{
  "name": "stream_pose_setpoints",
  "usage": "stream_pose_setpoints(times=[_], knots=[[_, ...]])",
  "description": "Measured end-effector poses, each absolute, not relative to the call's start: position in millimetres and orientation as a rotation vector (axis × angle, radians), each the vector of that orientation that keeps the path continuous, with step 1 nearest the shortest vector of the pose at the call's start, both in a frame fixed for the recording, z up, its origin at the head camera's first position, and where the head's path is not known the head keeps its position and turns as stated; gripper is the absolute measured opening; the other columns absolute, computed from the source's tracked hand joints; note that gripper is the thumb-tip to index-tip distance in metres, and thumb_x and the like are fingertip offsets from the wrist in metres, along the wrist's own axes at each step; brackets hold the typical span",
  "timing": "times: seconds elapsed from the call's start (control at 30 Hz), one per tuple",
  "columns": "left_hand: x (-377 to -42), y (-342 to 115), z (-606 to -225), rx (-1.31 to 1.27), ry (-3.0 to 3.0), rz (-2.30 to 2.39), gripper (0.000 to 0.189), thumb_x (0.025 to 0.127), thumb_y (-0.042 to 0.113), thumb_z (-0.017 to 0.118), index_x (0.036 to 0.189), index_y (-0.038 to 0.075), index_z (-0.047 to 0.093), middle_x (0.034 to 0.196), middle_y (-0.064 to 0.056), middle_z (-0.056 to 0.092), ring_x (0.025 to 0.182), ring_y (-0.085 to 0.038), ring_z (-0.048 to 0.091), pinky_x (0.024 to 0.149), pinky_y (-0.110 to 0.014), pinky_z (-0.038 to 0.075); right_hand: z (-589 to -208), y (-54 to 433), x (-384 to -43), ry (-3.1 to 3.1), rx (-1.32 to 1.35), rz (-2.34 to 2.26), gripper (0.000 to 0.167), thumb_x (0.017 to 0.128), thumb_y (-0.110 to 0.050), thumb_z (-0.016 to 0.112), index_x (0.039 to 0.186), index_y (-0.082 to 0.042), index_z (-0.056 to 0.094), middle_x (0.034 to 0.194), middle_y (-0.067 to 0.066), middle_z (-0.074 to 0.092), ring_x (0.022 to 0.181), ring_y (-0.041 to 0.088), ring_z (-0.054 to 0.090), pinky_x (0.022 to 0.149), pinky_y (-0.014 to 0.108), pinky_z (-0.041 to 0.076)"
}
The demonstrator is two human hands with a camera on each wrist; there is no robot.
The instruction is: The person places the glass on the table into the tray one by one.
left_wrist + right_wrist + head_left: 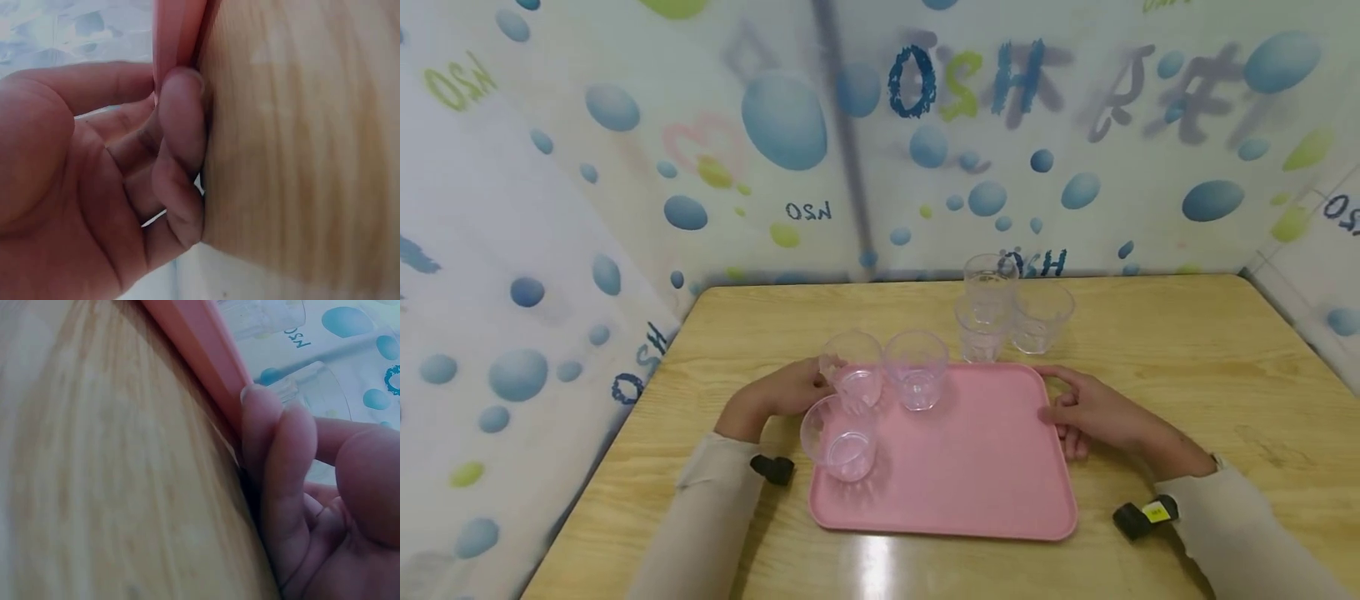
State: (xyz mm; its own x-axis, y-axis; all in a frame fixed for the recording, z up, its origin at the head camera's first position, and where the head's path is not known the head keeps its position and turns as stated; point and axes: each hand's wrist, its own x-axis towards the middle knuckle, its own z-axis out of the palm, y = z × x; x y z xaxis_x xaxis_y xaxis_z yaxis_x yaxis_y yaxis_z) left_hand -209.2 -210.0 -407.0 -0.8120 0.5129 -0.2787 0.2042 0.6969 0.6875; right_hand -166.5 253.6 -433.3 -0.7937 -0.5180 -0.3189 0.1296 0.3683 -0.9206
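A pink rectangular tray point(977, 467) lies on the wooden table with three clear cups on its left half. One cup point(859, 379) is at the far left corner, another point(917, 375) just right of it, and a third point(842, 442) nearer the front. My left hand point(784, 390) grips the tray's left edge, partly hidden behind the cups; the left wrist view shows its fingers point(182, 115) curled against the rim. At the right edge, near the far corner, my right hand point(1097, 410) holds the tray, thumb at the rim and fingers point(287, 469) bent low beside it.
Three more clear cups stand just behind the tray: one cup point(981, 333) near its far edge, one point(1041, 321) to the right and one point(990, 287) farther back. A patterned wall covering point(895, 192) rises behind the table point(1195, 350).
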Motion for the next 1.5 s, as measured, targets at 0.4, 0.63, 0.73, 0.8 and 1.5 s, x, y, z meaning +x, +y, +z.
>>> stream_pose_setpoints(times=[0.4,0.63,0.73,0.8,1.5], knots=[[-204,-209,-397,0.642,2.472,0.844,0.039,0.105,0.025,0.052,0.141,0.012,0.052,0.132,-0.009,0.061,0.123,-0.024,0.055,0.108,-0.050,0.044,-389,258,-184,2.723,-0.120,-1.377,0.081,0.097,-0.046,0.062,0.159,-0.011,0.022,0.126,0.027,0.053,0.107,0.040,0.062,0.080,0.049,0.058],[-204,-209,-396,0.662,2.473,0.820,0.043,0.106,0.025,0.049,0.145,0.008,0.047,0.137,-0.014,0.058,0.130,-0.030,0.053,0.110,-0.052,0.042,-385,247,-216,2.761,-0.176,-1.354,0.104,0.093,-0.049,0.067,0.162,-0.018,-0.004,0.163,0.028,0.013,0.147,0.052,0.022,0.107,0.071,0.033],[-203,-209,-397,0.646,2.464,0.831,0.046,0.106,0.025,0.048,0.149,0.007,0.043,0.141,-0.017,0.056,0.133,-0.033,0.051,0.111,-0.053,0.041,-387,241,-223,2.716,-0.164,-1.354,0.110,0.091,-0.051,0.069,0.161,-0.020,-0.009,0.165,0.026,0.010,0.148,0.051,0.019,0.107,0.070,0.033],[-204,-209,-398,0.646,2.457,0.838,0.047,0.106,0.025,0.048,0.150,0.007,0.041,0.142,-0.018,0.055,0.134,-0.034,0.050,0.111,-0.054,0.041,-388,238,-225,2.698,-0.136,-1.352,0.113,0.089,-0.053,0.070,0.161,-0.020,-0.010,0.165,0.025,0.012,0.148,0.051,0.019,0.107,0.070,0.034],[-208,-207,-403,0.638,2.450,0.858,0.048,0.106,0.025,0.048,0.150,0.008,0.041,0.143,-0.017,0.055,0.136,-0.034,0.049,0.113,-0.053,0.039,-394,236,-216,2.783,-0.050,-1.410,0.107,0.086,-0.054,0.073,0.161,-0.015,0.007,0.157,0.024,0.035,0.136,0.045,0.041,0.095,0.060,0.049]])
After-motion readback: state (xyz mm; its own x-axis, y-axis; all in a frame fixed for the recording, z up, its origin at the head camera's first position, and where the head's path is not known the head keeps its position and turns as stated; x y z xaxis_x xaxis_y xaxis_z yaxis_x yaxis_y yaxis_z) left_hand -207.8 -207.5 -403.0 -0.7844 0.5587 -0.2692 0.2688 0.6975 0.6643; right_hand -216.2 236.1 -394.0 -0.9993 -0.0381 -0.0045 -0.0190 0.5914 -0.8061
